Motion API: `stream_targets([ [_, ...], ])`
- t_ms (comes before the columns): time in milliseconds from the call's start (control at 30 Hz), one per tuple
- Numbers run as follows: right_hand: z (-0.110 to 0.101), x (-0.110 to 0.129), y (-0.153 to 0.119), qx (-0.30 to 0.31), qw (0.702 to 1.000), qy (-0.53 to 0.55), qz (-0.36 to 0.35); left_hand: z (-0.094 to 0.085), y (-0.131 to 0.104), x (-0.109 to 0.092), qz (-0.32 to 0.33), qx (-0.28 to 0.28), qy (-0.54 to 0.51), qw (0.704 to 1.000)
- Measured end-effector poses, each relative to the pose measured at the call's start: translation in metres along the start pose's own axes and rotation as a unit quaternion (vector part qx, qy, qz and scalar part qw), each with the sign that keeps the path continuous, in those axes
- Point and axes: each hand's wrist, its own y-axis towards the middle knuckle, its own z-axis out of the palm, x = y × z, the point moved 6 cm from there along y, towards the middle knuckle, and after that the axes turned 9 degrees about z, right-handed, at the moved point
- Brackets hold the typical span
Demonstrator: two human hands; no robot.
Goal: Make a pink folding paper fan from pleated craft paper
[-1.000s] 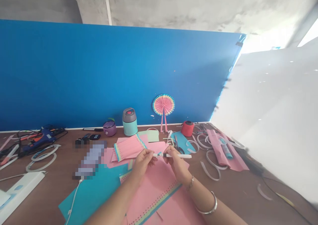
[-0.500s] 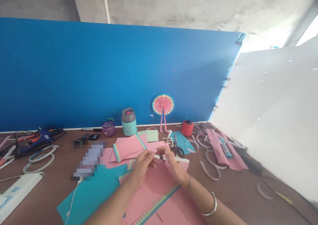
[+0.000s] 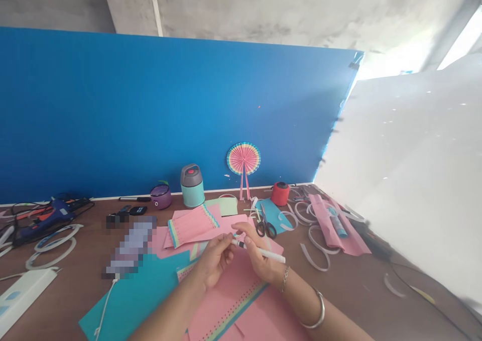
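A white marker (image 3: 271, 255) with a dark band lies across my right hand (image 3: 256, 248), its fingers closed round it. My left hand (image 3: 218, 255) pinches at the marker's left end; what exactly its fingertips hold is too small to tell. Under both hands are pink sheets (image 3: 226, 296), one with a dotted yellow and blue border. A folded pink piece (image 3: 193, 225) with coloured edges lies beyond my left hand. Black scissors (image 3: 265, 228) rest on a blue sheet past my right hand.
A pink paper fan (image 3: 243, 158) leans on the blue panel. Nearby stand a teal jar (image 3: 193, 193), a purple pot (image 3: 160, 197) and a red container (image 3: 280, 194). White strips (image 3: 318, 240) lie right; a glue gun (image 3: 52, 218) and power strip (image 3: 28, 296) lie left.
The marker has tilted, its right end now lower, and my right fingers have shifted around it. The whole view has moved slightly, so the table items appear further left.
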Motion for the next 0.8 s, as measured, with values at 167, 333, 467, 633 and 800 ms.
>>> stream_targets([
  [167,0.002,-0.005,0.0,-0.008,1.0,0.013,0.017,0.004,-0.003,-0.002,0.011,0.01,-0.003,1.0],
  [333,-0.01,-0.014,0.007,-0.047,0.994,0.068,0.075,0.01,-0.003,-0.01,0.046,0.028,0.109,0.993],
  [467,-0.044,-0.042,0.015,-0.177,0.971,0.056,0.152,-0.007,-0.003,-0.032,0.207,-0.055,0.394,0.894],
  [633,-0.075,-0.076,0.019,-0.254,0.922,-0.233,0.174,-0.012,-0.002,-0.026,0.217,-0.001,0.629,0.746],
  [800,-0.071,-0.075,0.019,-0.204,0.889,-0.354,0.206,-0.009,-0.002,-0.018,0.163,0.031,0.683,0.711],
])
